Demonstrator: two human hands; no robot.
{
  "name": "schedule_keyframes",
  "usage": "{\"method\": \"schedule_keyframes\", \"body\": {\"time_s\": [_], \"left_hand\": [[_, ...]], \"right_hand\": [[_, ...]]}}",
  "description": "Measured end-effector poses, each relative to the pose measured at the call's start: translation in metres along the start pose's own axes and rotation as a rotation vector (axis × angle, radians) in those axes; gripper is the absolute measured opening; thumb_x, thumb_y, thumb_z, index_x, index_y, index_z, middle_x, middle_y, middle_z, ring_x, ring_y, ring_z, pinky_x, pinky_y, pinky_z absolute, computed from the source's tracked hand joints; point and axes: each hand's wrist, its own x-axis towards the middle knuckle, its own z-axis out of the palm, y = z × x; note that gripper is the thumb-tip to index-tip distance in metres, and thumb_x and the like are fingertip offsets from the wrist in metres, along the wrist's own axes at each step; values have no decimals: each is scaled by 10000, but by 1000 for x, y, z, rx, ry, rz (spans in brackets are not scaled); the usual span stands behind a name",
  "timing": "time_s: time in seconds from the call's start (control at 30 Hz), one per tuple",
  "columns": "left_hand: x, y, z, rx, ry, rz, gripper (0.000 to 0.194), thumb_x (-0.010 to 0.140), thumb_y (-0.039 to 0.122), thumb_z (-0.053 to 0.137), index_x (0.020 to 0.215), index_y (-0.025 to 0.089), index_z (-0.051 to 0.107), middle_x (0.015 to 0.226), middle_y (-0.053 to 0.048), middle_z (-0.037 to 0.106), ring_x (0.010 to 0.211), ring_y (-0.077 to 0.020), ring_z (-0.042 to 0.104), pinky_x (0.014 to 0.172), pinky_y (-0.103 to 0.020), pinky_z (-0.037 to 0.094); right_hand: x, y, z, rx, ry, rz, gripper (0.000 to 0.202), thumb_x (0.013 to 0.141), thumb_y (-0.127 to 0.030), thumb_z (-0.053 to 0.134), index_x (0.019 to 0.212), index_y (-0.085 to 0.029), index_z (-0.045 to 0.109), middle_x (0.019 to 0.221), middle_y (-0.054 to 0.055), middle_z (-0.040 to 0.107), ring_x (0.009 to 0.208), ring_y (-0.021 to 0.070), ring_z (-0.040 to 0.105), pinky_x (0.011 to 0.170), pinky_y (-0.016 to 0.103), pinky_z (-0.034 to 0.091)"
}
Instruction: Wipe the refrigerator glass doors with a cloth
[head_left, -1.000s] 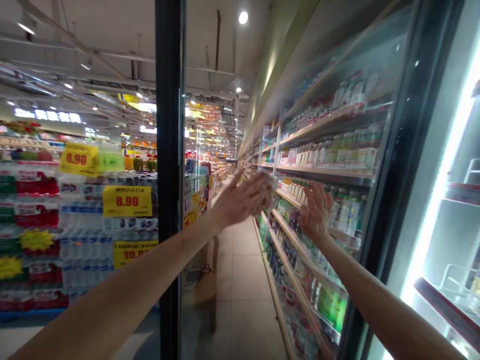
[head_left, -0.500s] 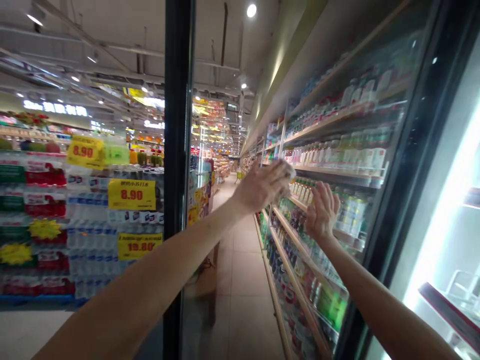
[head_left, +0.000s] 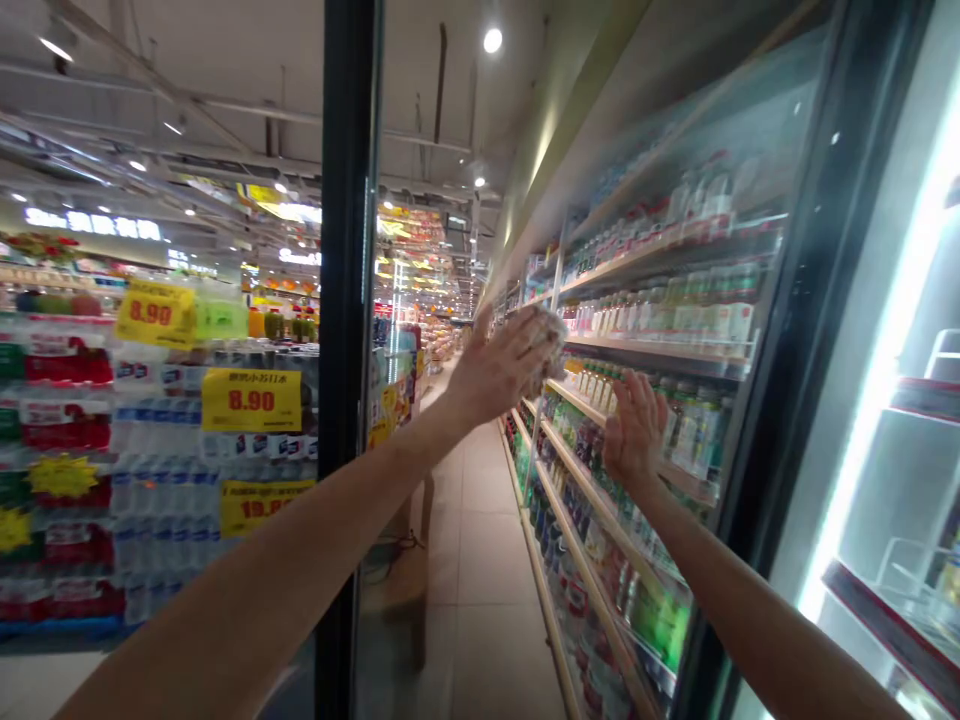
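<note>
A crumpled whitish cloth (head_left: 551, 345) lies under the fingers of my left hand (head_left: 495, 372), which presses it toward the glass door pane (head_left: 480, 655). My left arm stretches across from the lower left, and the hand is slightly blurred. Lower and to the right, my right hand (head_left: 636, 428) is raised with its fingers stretched up and a little bent, with nothing seen in it. It is at or close to the same pane; whether it touches cannot be told. A dark door frame (head_left: 349, 300) runs upright on the left of the glass.
Through or reflected in the glass are shelves of bottles (head_left: 660, 310) and a tiled aisle (head_left: 487, 560). Stacked bottled water packs (head_left: 161, 500) with yellow price signs (head_left: 251, 400) stand at left. A lit cooler with a shelf edge (head_left: 892, 635) is at right.
My left hand has shifted slightly left and up with the cloth, which shows more. The right hand stays nearly in place, moving slightly left in view. The whole view has turned a little.
</note>
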Motion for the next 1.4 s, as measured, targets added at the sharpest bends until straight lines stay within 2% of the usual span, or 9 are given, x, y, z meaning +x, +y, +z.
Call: {"method": "schedule_keyframes", "body": {"time_s": [0.1, 0.3, 0.53, 0.73, 0.97, 1.03, 1.2, 1.33, 1.4], "left_hand": [[1, -2, -3, 34, 58, -130, 437, 909, 267, 374, 1342, 214, 409, 1456, -90, 366, 1376, -244, 267, 1135, -539, 106], [-21, 42, 22, -66, -65, 377, 389, 924, 294, 344, 1287, 231, 470, 1429, -21, 419, 1353, -212, 317, 1131, -503, 192], [18, -13, -3, 41, 113, -228, 441, 896, 253, 393, 1332, 199, 421, 1464, -102, 348, 1378, -254, 261, 1130, -553, 120], [-21, 17, 13, -1, 34, 353, 362, 908, 314, 394, 1250, 255, 498, 1404, -11, 451, 1345, -192, 330, 1156, -476, 92], [-1, -53, -20, 134, 244, -427, 447, 852, 237, 456, 1297, 200, 439, 1437, -121, 387, 1354, -251, 315, 1118, -546, 166], [-12, -41, -15, 130, 226, -375, 469, 847, 242, 461, 1312, 194, 421, 1445, -129, 373, 1373, -254, 275, 1119, -533, 172], [-47, -6, 1, 83, 73, 110, 422, 886, 276, 422, 1306, 236, 426, 1417, -60, 432, 1357, -196, 311, 1156, -460, 79], [-46, -30, -11, 115, 194, -366, 436, 873, 236, 435, 1307, 186, 424, 1434, -134, 389, 1365, -251, 294, 1126, -522, 158], [-41, -33, -11, 97, 215, -409, 461, 862, 228, 449, 1318, 174, 412, 1442, -146, 371, 1381, -263, 254, 1116, -516, 199]], "right_hand": [[0, 0, 0, -4, 2, 2, 540, 874, -265, 310, 1412, -224, 317, 1420, 98, 420, 1357, 220, 317, 1090, 467, 228], [1, -1, 0, -21, 4, -13, 538, 878, -255, 311, 1415, -224, 303, 1415, 105, 426, 1360, 214, 315, 1092, 468, 228], [1, -3, 1, -8, 26, -20, 538, 881, -247, 318, 1418, -230, 292, 1418, 102, 421, 1364, 218, 308, 1097, 476, 230], [0, -2, 2, -18, 5, -4, 537, 876, -250, 329, 1412, -231, 306, 1422, 102, 416, 1358, 231, 320, 1093, 486, 239], [-1, -2, 4, -16, 17, -13, 546, 880, -247, 337, 1424, -233, 286, 1413, 102, 429, 1358, 227, 320, 1097, 486, 235], [-1, -3, 4, -21, 17, -13, 544, 882, -244, 341, 1423, -229, 286, 1409, 107, 435, 1357, 228, 320, 1095, 488, 236], [0, -3, 4, -20, 10, -5, 547, 879, -237, 343, 1423, -233, 286, 1418, 101, 424, 1358, 227, 319, 1096, 488, 235], [-3, 1, 7, -22, 11, -6, 545, 881, -246, 348, 1422, -235, 288, 1406, 103, 438, 1351, 230, 332, 1093, 489, 239], [-3, 0, 6, -18, 8, 3, 535, 883, -251, 347, 1416, -239, 298, 1400, 105, 443, 1350, 234, 332, 1092, 500, 235]]}}
